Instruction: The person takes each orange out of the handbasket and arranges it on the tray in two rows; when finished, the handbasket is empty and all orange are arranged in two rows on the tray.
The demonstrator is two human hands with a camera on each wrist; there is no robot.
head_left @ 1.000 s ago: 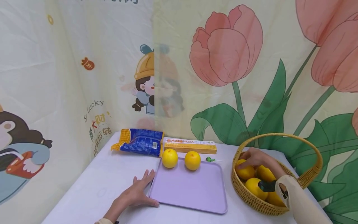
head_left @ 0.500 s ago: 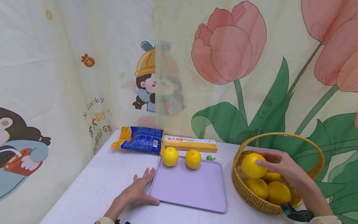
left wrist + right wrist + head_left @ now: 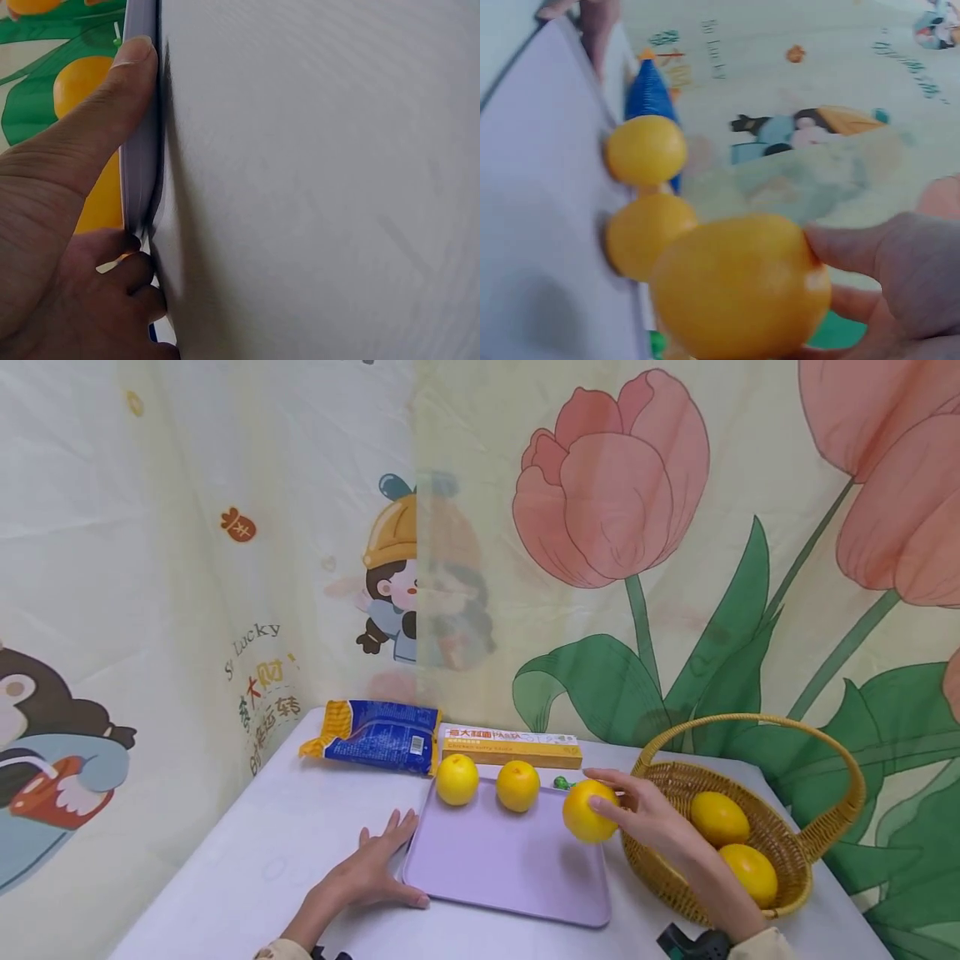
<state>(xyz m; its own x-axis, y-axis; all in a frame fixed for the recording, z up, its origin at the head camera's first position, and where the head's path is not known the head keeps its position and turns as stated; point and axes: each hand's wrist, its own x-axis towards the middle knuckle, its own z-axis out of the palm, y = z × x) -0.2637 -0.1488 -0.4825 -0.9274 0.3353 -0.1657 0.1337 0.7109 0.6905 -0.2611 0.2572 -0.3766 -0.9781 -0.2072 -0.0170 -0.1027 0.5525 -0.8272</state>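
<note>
Head view: right hand (image 3: 639,807) grips 1 yellow fruit (image 3: 588,811), moved from basket (image 3: 658,888) to above tray (image 3: 495,868), 2 more fruits (image 3: 517,786) already there; transfer looks part-done; left hand (image 3: 367,872), fingers spread, touches tray

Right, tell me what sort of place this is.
Probably a small staged tabletop corner, perhaps for recording: tulip-printed fabric hangs close behind a white table, which holds a lilac tray and a wicker basket with yellow fruit.
</note>
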